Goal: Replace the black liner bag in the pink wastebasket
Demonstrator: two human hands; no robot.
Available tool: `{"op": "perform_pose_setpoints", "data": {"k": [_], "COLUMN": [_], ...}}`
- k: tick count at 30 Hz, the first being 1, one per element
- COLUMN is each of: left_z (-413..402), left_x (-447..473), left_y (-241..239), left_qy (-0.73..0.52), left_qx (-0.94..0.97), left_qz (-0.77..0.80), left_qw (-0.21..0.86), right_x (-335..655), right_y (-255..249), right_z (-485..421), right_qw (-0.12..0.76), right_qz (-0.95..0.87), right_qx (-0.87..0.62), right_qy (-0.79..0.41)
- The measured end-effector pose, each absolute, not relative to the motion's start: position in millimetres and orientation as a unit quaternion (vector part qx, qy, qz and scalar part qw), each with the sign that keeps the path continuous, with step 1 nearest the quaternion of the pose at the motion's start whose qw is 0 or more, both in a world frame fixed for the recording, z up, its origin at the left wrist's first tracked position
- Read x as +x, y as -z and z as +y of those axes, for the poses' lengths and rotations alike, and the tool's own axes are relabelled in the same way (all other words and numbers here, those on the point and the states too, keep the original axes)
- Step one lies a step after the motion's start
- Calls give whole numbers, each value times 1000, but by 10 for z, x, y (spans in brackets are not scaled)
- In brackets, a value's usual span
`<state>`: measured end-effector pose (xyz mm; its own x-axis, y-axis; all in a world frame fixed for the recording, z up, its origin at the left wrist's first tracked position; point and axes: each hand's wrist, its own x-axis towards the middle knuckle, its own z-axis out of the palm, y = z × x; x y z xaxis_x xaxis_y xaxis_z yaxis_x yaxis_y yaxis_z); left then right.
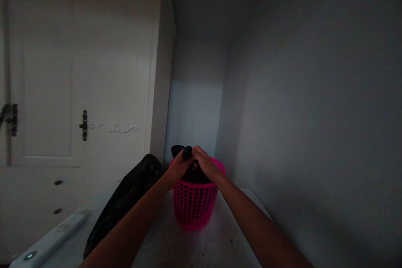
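Note:
A pink perforated basket (pixel 195 205) stands upright on a pale surface, with a black plastic bag (pixel 196 176) inside it. Above the rim, my left hand (pixel 179 165) is closed around the gathered top of this bag, and a dark tuft pokes out past the fingers. My right hand (pixel 202 160) meets it from the other side, its fingers pinched on the same bunched plastic. Exactly how the plastic is twisted or knotted between the fingers is too dark to make out. Left of the basket lies a larger black bag (pixel 125 197), partly behind my left forearm.
A white wardrobe (pixel 116 71) with dark handles rises on the left. The grey wall (pixel 314 113) closes off the right side. The pale surface (pixel 188 247) under the basket carries a few dark specks, and a long white bar (pixel 56 234) lies at lower left.

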<state>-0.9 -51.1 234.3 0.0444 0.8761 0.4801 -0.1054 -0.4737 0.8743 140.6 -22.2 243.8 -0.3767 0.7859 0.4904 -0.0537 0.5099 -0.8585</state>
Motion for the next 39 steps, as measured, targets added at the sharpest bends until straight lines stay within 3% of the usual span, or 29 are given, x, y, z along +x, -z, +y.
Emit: {"op": "perform_pose_setpoints", "data": {"k": [3, 8, 15, 21, 28, 30, 34, 39], "left_z": [-480, -505, -553, -532, -506, -497, -479, -465], "left_x": [-44, -101, -184, -219, -121, -103, -84, -47], "left_y": [-2325, -2332, -2404, -2356, -2304, -2312, -2320, -2319], "left_qy": [-600, -566, -537, -539, -583, -609, -617, -604], "left_qx": [596, 608, 691, 722, 650, 608, 554, 500], "left_qz": [320, 306, 354, 369, 361, 362, 351, 307], "left_qw": [427, 465, 329, 226, 326, 358, 435, 539], "right_x": [1490, 1632, 1775, 1852, 1811, 1801, 1810, 1845], "right_y": [-2452, -2457, -2455, -2438, -2364, -2353, -2369, -2451], "right_z": [-247, -263, -201, -170, -244, -234, -266, -404], "right_qw": [450, 399, 365, 418, 440, 456, 501, 455], "right_qz": [-755, -735, -716, -727, -658, -693, -781, -848], "right_qx": [-235, -190, -208, -223, -220, -233, -263, -253], "right_qy": [-415, -514, -557, -497, -570, -508, -263, -102]}}
